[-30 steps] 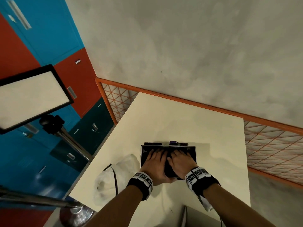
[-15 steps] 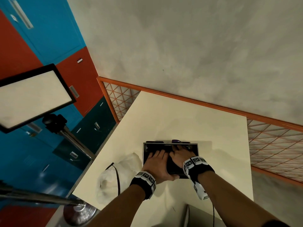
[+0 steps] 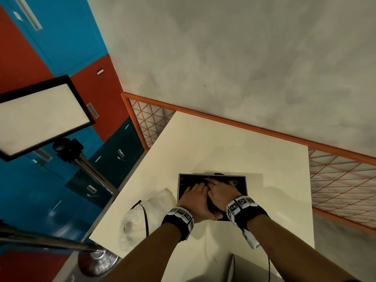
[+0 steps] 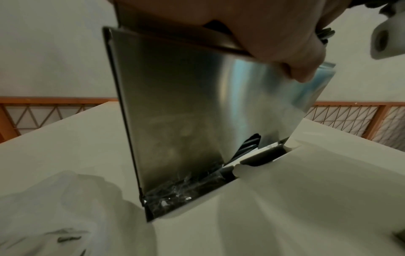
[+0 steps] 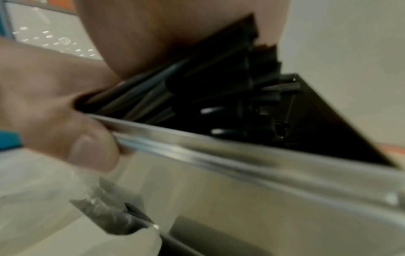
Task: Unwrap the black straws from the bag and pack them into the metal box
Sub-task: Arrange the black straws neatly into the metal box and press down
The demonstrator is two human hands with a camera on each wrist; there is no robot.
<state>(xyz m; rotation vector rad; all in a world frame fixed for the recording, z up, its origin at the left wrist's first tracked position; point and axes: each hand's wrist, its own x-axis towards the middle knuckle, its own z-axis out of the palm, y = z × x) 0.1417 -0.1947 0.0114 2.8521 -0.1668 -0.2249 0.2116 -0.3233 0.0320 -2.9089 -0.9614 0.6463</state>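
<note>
Both hands work inside the metal box (image 3: 211,195) on the cream counter (image 3: 234,157). Left hand (image 3: 196,200) lies with fingers extended flat over the black straws (image 5: 197,97), thumb hooked outside the near rim; nothing curled round a straw. Right hand (image 3: 221,190) rests just beside it, palm down on the bundle; whether its fingers grip any straws, cannot tell, tips hidden. Straws sit in the box, ends uneven, some angled. Crumpled clear bag (image 3: 142,214) lies on the counter left of the box, touching it. Judged step: settling and levelling straws already loaded, late in the task. Next move likely calls for even downward pressure and nudging stray ends parallel, without kinking them.
</note>
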